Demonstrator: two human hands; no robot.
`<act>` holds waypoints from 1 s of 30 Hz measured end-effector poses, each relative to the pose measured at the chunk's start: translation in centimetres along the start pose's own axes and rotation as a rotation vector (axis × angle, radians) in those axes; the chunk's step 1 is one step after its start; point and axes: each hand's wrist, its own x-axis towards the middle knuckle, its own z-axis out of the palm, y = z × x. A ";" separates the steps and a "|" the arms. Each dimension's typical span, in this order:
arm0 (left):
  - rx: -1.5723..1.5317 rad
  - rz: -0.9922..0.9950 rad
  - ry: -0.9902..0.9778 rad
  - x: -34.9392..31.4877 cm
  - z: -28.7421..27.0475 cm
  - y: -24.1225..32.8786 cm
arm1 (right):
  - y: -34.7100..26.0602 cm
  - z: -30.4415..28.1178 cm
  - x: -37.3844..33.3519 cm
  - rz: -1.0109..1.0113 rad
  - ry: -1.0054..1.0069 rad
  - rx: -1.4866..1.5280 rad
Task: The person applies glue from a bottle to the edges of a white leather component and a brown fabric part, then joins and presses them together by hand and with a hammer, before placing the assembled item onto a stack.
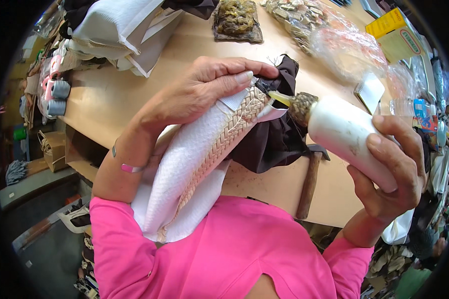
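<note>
My left hand (199, 89) grips the upper end of a white textured bag piece (172, 174), thumb on top and fingers curled over its edge. A tan braided strip (224, 132) runs along the piece, whose lower end rests against my body. Dark brown cloth (272, 144) spills from its far end onto the table. In my right hand (396, 167) a white squeeze bottle (346, 129) is tilted on its side. Its crusted neck (303, 107) leads to a yellowish nozzle (280, 97), which points at the piece's upper end beside the braid; whether it touches is unclear.
A wooden-handled hammer (310, 184) lies right of the cloth. Stacked white material (114, 30) sits at the far left, near thread spools (60, 90). Farther back are a crusted tray (237, 22), plastic bags (344, 50), a notepad (370, 93) and a yellow box (385, 24).
</note>
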 end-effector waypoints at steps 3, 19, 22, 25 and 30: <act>-0.095 -0.008 0.016 -0.1 0.2 0.2 | -0.1 0.7 -0.1 -0.004 0.055 0.007; -0.232 0.028 0.046 0.1 -0.2 -0.1 | -1.0 2.2 -1.4 0.037 0.149 -0.020; -0.213 0.030 0.078 -0.2 -0.5 -0.6 | -1.3 3.6 -2.0 0.015 0.158 0.047; -0.204 0.036 0.083 0.1 -0.2 -0.6 | -1.7 3.5 -2.1 0.036 0.199 0.026; -0.310 0.002 0.040 0.2 -0.4 -0.5 | -2.2 4.8 -2.7 -0.065 0.270 0.086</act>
